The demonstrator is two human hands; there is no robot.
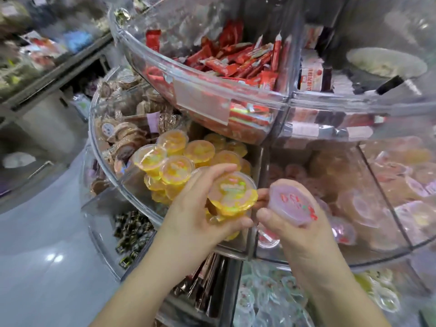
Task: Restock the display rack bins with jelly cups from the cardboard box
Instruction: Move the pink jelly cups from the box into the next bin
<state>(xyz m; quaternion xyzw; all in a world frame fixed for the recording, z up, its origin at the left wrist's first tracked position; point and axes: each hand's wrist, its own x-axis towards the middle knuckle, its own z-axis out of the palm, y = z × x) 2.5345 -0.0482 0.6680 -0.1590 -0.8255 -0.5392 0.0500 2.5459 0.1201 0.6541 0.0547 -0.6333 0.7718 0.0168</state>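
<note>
The tiered round display rack of clear plastic bins (278,100) fills the right and far part of the view. Its middle tier is split by an upright clear divider (258,166) into a left bin of yellow jelly cups (198,151) and a right bin of pink jelly cups (354,204). The cardboard box is not in view.

The left hand (200,208) grips a round yellow jelly cup with a printed film lid (232,193), fingers curled over its far edge and thumb under its near edge, with what looks like more yellow cups bunched below it. The cup sits lid up, tilted toward the camera, just over the near wall of the yellow bin, and the heap it belongs with lies directly beyond and to the left of the grip. A short push forward and left looks like all that is needed.

The right hand (304,223) holds a round pink jelly cup with a pale film lid (293,201), lid facing up and tilted left, thumb on its near left edge; the fingers behind it are hidden. It sits just right of the divider, so the pink bin lies to its right and beyond. Each hand is the nearer one to its matching bin, and the two cups are nearly touching across the divider line.

As for writing, the pink lid carries red characters and the yellow lid a pink and green print, both too blurred to read. The red snack bar wrappers (238,60) in the top tier and a white and dark carton (313,77) to their right show print that cannot be made out either.
</note>
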